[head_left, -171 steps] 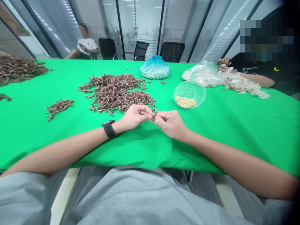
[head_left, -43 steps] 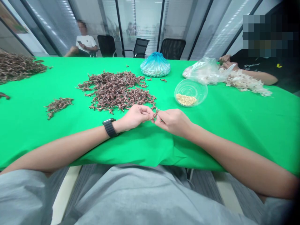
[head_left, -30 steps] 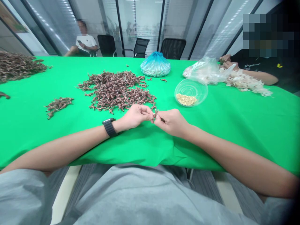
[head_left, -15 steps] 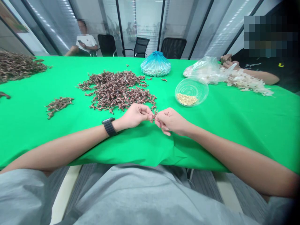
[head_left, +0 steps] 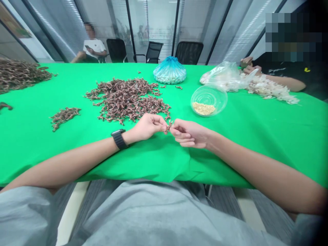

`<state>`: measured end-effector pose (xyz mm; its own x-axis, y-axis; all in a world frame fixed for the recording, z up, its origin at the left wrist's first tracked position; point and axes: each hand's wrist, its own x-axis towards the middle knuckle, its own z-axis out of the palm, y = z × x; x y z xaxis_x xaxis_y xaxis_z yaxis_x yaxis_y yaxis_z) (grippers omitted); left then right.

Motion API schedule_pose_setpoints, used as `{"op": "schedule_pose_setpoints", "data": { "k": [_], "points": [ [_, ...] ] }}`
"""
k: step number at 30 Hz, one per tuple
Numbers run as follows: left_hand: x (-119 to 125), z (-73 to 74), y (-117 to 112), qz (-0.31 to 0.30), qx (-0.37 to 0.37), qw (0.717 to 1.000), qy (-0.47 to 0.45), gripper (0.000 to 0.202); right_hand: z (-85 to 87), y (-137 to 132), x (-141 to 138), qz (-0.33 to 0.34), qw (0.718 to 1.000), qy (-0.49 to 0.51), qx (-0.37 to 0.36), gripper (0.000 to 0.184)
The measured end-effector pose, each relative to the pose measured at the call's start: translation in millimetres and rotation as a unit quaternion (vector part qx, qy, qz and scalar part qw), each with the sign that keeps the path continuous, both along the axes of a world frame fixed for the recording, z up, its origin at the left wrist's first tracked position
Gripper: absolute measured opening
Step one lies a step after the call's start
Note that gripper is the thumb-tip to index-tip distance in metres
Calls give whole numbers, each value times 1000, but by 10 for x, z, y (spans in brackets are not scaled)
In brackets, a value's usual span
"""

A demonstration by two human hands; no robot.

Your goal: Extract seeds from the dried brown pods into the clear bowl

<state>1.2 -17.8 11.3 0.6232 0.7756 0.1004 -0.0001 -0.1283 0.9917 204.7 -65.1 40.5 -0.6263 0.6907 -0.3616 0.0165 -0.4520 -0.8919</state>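
Note:
Between my hands is a small reddish-brown twisted piece (head_left: 168,127), too small to make out in detail. My left hand (head_left: 150,126), with a dark watch on its wrist, pinches it between thumb and fingertips. From the other side, the thumb and index finger of my right hand (head_left: 188,133) close on the piece, the other fingers curled loosely below. Just beyond my left hand spreads a large heap of similar brown pieces (head_left: 128,97). A clear round bowl (head_left: 217,97) stands beyond my right hand, holding small golden bits (head_left: 203,108).
A green cloth (head_left: 84,150) covers the table. To the left lie a small brown pile (head_left: 64,117) and a bigger heap (head_left: 20,75). A tied blue bag (head_left: 169,71) and a clear plastic bag (head_left: 227,77) stand farther back. Beside whitish scraps (head_left: 271,89) sits a co-worker (head_left: 284,80).
My right hand has turned, so its curled fingers and palm side show more. My left hand stays almost in place, and the brown piece remains between the fingertips.

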Motion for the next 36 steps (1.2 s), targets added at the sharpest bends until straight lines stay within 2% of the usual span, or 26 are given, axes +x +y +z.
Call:
{"op": "schedule_pose_setpoints", "data": {
  "k": [2,3,4,6,8,9,11,13,15,17,18,25,32,36],
  "points": [
    [13,20,-13,7,-14,1000,-4,37,-13,-20,-2,-24,990,-67,122,27],
    [18,30,-22,9,-19,1000,-3,38,-25,-30,-1,-39,972,-111,206,27],
    [22,38,-31,10,-21,1000,-1,38,-41,-37,1,-54,940,-155,301,27],
    [25,45,-42,11,-20,1000,3,39,-79,-40,14,-77,839,-230,487,29],
    [19,38,-41,15,-15,1000,10,38,-117,-27,35,-83,728,-273,623,32],
    [14,30,-36,18,-12,1000,14,37,-134,-17,48,-79,683,-287,667,32],
    [6,11,-22,20,-6,1000,20,35,-160,5,72,-70,615,-308,723,32],
    [1,-3,-14,19,-5,1000,23,34,-173,21,89,-61,568,-324,754,32],
    [1,-6,-16,18,-8,999,25,33,-175,26,96,-55,540,-336,770,32],
    [5,2,-28,19,-15,999,25,34,-166,22,93,-52,535,-339,772,31],
    [8,8,-35,18,-18,999,25,35,-160,18,89,-52,542,-338,768,31],
    [21,41,-73,20,-39,999,19,40,-144,-14,37,-67,642,-325,691,31],
    [25,42,-71,27,-23,999,10,37,-250,-64,-54,-131,691,-292,648,33],
    [30,33,-60,35,-19,999,7,34,-254,-88,-90,-153,715,-271,626,36]
  ]
}}
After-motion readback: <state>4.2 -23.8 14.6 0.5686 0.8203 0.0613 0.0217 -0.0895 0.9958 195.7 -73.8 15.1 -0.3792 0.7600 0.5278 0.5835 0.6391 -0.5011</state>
